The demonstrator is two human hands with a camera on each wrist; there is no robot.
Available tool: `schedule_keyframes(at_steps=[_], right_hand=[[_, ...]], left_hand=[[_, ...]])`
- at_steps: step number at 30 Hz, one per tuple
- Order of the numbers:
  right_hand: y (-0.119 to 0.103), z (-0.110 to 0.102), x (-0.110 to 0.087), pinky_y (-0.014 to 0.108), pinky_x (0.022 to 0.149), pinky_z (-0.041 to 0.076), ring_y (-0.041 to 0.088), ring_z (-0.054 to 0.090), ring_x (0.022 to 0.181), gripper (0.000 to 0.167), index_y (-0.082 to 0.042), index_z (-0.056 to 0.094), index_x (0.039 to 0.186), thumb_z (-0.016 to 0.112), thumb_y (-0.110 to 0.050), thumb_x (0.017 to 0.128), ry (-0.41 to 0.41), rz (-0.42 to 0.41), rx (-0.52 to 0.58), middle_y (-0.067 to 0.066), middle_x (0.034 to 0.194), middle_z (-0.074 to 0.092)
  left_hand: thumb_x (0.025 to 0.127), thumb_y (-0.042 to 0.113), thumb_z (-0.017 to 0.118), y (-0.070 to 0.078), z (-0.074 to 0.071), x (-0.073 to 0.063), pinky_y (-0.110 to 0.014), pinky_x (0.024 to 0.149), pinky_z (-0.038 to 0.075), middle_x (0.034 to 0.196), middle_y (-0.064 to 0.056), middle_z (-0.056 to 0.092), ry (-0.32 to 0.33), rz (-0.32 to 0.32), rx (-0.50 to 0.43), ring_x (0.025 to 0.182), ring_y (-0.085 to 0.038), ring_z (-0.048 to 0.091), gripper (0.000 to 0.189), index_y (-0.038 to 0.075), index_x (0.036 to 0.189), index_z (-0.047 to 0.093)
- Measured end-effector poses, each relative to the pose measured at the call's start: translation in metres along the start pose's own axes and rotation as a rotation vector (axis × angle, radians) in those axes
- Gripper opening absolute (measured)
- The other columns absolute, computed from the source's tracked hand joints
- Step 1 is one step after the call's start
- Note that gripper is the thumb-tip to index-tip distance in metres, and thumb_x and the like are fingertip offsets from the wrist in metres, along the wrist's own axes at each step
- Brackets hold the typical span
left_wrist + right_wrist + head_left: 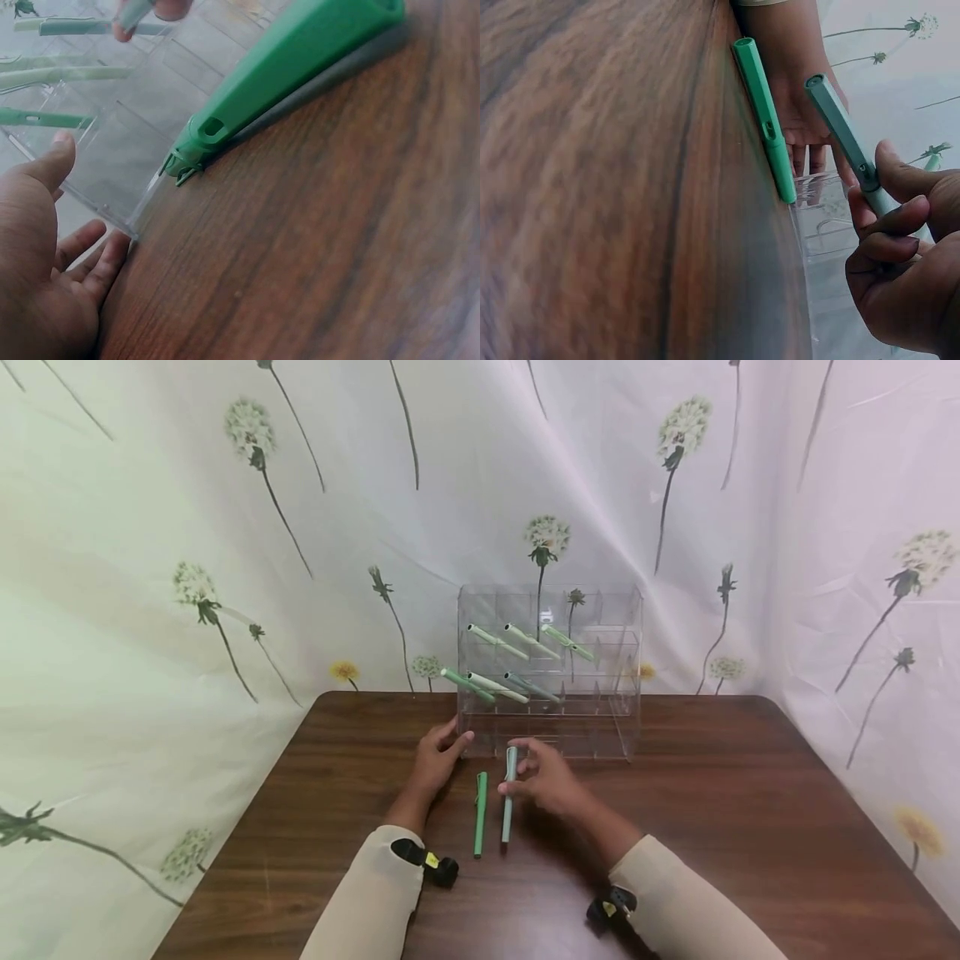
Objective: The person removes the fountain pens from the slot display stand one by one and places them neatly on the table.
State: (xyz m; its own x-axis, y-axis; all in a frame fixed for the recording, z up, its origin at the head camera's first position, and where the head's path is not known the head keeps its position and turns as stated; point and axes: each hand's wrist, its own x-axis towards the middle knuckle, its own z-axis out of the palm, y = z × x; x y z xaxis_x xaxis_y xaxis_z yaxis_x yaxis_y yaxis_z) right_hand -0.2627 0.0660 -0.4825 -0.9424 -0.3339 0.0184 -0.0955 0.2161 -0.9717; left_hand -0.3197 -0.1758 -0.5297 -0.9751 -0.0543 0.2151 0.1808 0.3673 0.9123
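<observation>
A clear acrylic pen rack [585, 714] stands at the back of the table. My left hand [437, 760] rests at its lower left corner; the left wrist view shows the thumb along the clear wall and the other fingers loosely spread by the corner. Between thumb and fingers, my right hand [551, 781] pinches a pale blue-grey pen [507, 814] just in front of the rack. The right wrist view shows this pen [840, 127] slanting, its lower end free. A green pen [480, 817] lies on the table between my hands, clip end towards the rack.
Three pens lie slanted in the rack's upper tier, among them a light green pen [567, 643]. Three more are in the tier below, including a cream pen [498, 687] and a grey-blue pen [534, 687]. Behind the brown table [712, 793] hangs a flower-printed cloth [450, 485].
</observation>
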Motion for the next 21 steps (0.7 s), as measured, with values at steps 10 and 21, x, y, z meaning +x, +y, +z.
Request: schedule_keyframes(at_steps=[10, 21], right_hand=[[0.009, 0.008, 0.004, 0.025, 0.05, 0.039, 0.01, 0.044, 0.051, 0.075, 0.005, 0.051, 0.149, 0.09, 0.004, 0.086, -0.049, 0.023, -0.035, -0.001, 0.077, 0.061], [0.023, 0.013, 0.009, 0.025, 0.049, 0.044, 0.01, 0.05, 0.051, 0.078, 0.004, 0.046, 0.155, 0.089, -0.005, 0.091, -0.143, -0.011, -0.125, 0.0, 0.082, 0.062]], left_hand=[[0.104, 0.036, 0.078, 0.001, 0.001, 0.002, -0.059, 0.119, 0.048, 0.153, -0.019, 0.064, 0.001, 0.006, -0.019, 0.144, -0.037, 0.06, 0.058, 0.022, 0.157, 0.061], [0.104, 0.034, 0.078, 0.0, 0.0, 0.0, -0.058, 0.118, 0.049, 0.153, -0.019, 0.064, -0.001, -0.013, -0.017, 0.14, -0.038, 0.062, 0.058, 0.021, 0.158, 0.06]])
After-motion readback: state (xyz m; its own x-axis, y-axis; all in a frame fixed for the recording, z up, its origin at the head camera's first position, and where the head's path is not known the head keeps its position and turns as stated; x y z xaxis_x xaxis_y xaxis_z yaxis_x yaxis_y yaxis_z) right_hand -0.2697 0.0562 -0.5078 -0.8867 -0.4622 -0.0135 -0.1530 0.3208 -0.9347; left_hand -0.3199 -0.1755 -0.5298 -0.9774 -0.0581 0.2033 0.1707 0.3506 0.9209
